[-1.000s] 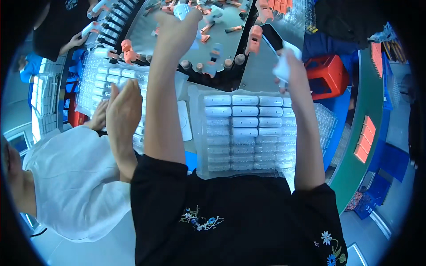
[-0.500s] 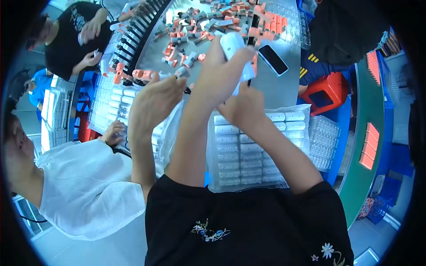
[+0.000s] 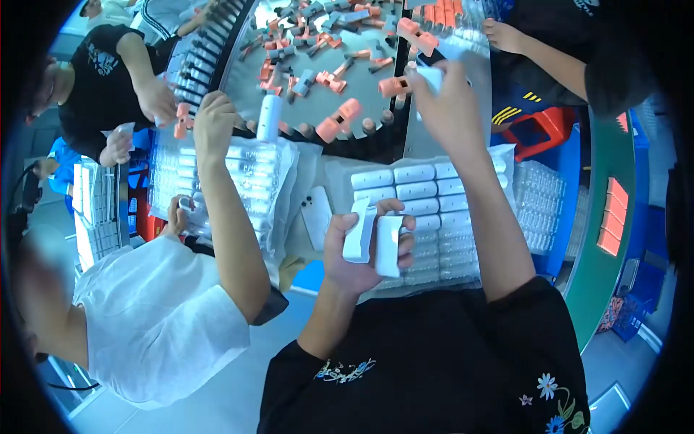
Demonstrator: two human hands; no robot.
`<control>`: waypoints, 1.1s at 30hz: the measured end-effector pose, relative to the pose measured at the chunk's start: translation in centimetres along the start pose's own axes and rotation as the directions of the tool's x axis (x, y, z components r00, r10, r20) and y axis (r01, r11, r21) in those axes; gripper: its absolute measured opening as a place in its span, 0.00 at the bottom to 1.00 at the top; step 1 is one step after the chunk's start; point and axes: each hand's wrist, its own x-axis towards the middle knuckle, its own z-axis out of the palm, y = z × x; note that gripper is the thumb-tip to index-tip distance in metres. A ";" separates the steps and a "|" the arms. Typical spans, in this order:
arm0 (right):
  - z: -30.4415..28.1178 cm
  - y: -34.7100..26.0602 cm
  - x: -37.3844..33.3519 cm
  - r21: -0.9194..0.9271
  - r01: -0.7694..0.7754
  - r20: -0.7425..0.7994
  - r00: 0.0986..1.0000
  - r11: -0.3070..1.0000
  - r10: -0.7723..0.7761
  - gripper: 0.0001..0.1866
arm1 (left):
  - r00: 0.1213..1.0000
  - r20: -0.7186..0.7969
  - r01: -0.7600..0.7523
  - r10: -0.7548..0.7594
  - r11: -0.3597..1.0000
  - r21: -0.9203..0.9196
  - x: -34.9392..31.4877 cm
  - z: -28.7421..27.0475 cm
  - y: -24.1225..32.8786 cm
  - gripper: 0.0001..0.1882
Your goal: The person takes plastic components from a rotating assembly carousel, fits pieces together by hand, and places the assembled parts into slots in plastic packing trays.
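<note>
My left hand (image 3: 348, 259) is closed around two white plastic casings, held close to my body in front of the near tray. One casing (image 3: 359, 231) rests by the thumb, while the other casing (image 3: 388, 246) lies against the fingers. My right hand (image 3: 452, 108) reaches to the conveyor's right side, bent around another white piece (image 3: 431, 78) that is partly hidden and slightly blurred. Just left of its fingers is a coral clamp fixture (image 3: 392, 87). Beneath my right forearm lies a clear blister tray (image 3: 426, 253) with rows of white casings in its upper part.
Loose coral-and-grey clamps (image 3: 332, 78) cover the area inside the curved conveyor (image 3: 387, 137). A white casing (image 3: 269, 118) stands at its edge. A neighbour's hand (image 3: 215, 123) is at left; another person's hand (image 3: 506, 36) is at upper right. A phone (image 3: 316, 217) lies between trays.
My hands, together over the conveyor's edge before, have separated: the left came down toward my body, the right went up and right. The neighbour's raised hand shifted left.
</note>
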 end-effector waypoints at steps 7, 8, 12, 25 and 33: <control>7.0 -1.3 -1.5 -0.435 0.403 0.230 0.914 0.805 -0.334 0.25 | 0.982 -0.187 -0.006 0.023 0.996 0.093 -4.3 -1.6 -1.3 0.35; 8.5 -1.9 -3.1 -0.587 0.534 0.309 0.843 0.609 -0.441 0.25 | 0.975 -0.216 -0.019 0.057 0.985 0.171 -5.1 -2.1 -0.8 0.34; 10.1 -2.8 -4.8 -0.600 0.613 0.230 0.748 0.514 -0.623 0.27 | 0.918 -0.293 -0.097 0.268 0.867 0.489 -5.9 -1.2 0.4 0.24; -7.8 5.8 -16.3 0.193 0.219 0.366 0.888 0.956 -0.278 0.11 | 0.866 0.153 -0.150 0.475 -0.044 0.988 2.9 5.6 3.7 0.22; -12.7 9.9 -20.3 0.195 0.070 0.282 0.951 0.978 -0.124 0.09 | 0.834 0.516 0.092 0.194 -0.972 0.216 9.3 9.1 9.7 0.26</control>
